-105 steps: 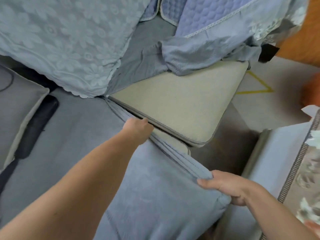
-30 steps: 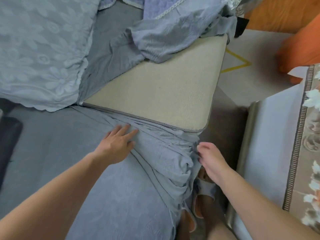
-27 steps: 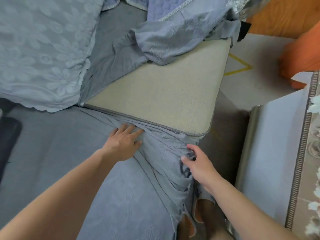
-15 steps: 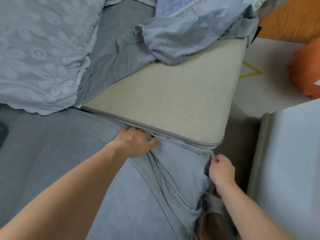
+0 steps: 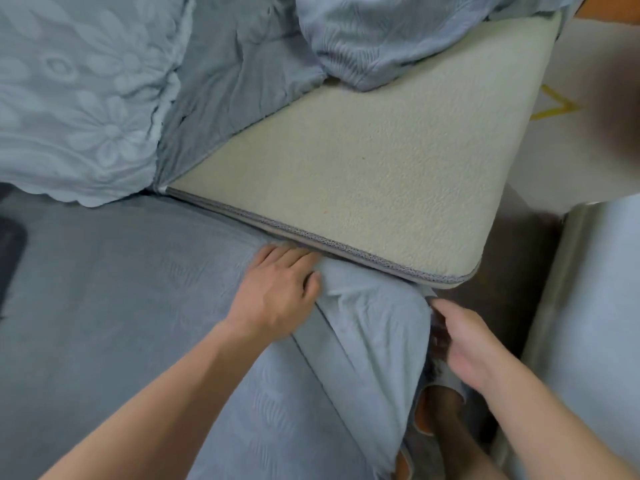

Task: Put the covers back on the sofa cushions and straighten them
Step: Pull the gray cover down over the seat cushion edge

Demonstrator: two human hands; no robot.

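A grey-blue patterned cover (image 5: pixel 145 306) is stretched over the near seat cushion. My left hand (image 5: pixel 277 292) lies on its far edge, with the fingertips pushing the fabric into the gap beside the bare beige cushion (image 5: pixel 363 168). My right hand (image 5: pixel 464 341) is at the covered cushion's front right corner, fingers curled round the cover's loose edge there. Folds run across the cover between the two hands. A second crumpled blue cover (image 5: pixel 381 39) lies on the far end of the beige cushion.
A floral pale-blue back cushion (image 5: pixel 79 98) leans at the upper left. A low table under a light cloth (image 5: pixel 595 306) stands close on the right. My foot in a slipper (image 5: pixel 440 410) shows below the cushion's corner. A dark object (image 5: pixel 10 254) is at the left edge.
Both hands have pulled the bunched cover flatter over the corner. My left hand has moved up to the gap, and my right hand has slid down to the corner's edge.
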